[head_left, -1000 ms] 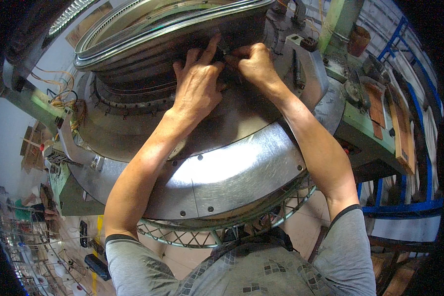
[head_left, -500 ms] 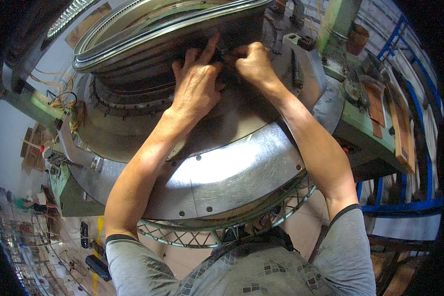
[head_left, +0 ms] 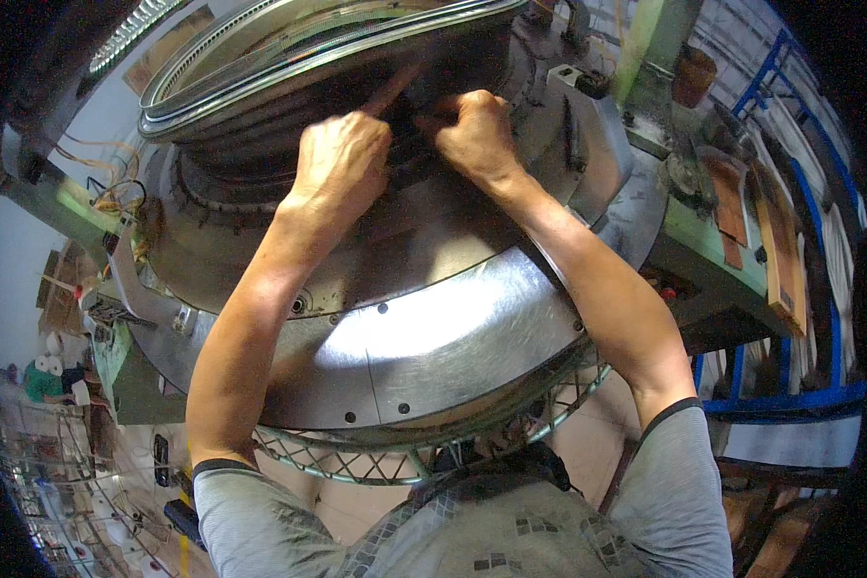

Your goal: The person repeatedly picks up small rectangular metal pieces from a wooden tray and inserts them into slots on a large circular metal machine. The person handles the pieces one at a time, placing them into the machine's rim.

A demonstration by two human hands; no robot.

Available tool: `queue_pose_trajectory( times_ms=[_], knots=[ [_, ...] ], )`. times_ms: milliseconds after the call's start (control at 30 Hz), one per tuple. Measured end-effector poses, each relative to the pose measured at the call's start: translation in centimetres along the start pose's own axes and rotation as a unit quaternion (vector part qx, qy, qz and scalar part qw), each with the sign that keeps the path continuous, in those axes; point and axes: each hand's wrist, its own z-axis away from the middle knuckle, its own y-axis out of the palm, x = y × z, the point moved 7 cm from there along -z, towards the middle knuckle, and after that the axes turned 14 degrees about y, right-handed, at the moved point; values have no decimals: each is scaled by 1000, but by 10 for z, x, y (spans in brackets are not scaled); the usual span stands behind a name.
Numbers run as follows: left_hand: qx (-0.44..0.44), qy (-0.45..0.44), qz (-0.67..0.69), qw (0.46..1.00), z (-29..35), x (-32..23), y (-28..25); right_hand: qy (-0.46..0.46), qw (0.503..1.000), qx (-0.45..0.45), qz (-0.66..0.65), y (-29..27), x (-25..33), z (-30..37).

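Above the machine's round metal bed [head_left: 231, 260], my left hand [head_left: 342, 162] reaches in with its index finger stretched toward the dark cylinder wall [head_left: 260, 144]. Its other fingers are curled under, and their tips are hidden from view. Close by on the right, my right hand [head_left: 479, 138] is closed, thumb and index finger pressed together in deep shadow. Whatever is in that pinch, if anything, is too dark to make out. A shiny ring [head_left: 202, 118] with a toothed inner edge tops the cylinder, above both hands.
Curved polished plates [head_left: 453, 323] with bolt holes form the near edge. A metal bracket [head_left: 602, 144] rises right of my right hand. Green posts [head_left: 650, 53] flank the machine. Orange wires [head_left: 116, 193] hang at left; a blue frame [head_left: 790, 395] stands at right.
My left hand has moved left and slightly down, its spread fingers now curled except the index. My right hand has shifted slightly left and down, still pinched.
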Motion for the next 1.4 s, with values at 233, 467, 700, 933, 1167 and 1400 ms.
queue_pose_trajectory(
  times_ms=[233,467,700,933,1167,1400],
  knots=[
    [-60,52,41,996,2,3,4,78,986,52,-136,9,-13,12],
    [-46,36,68,996,1,10,8,67,996,35,-55,14,-19,33],
    [4,56,146,988,3,3,14,76,991,106,-8,8,-21,40],
    [26,17,170,985,3,6,17,-32,993,-84,78,7,-25,46],
    [16,48,177,983,3,6,17,28,996,82,18,15,-45,41],
    [-21,36,107,993,-8,15,-2,64,997,-27,-28,16,-33,20]
  ],
)
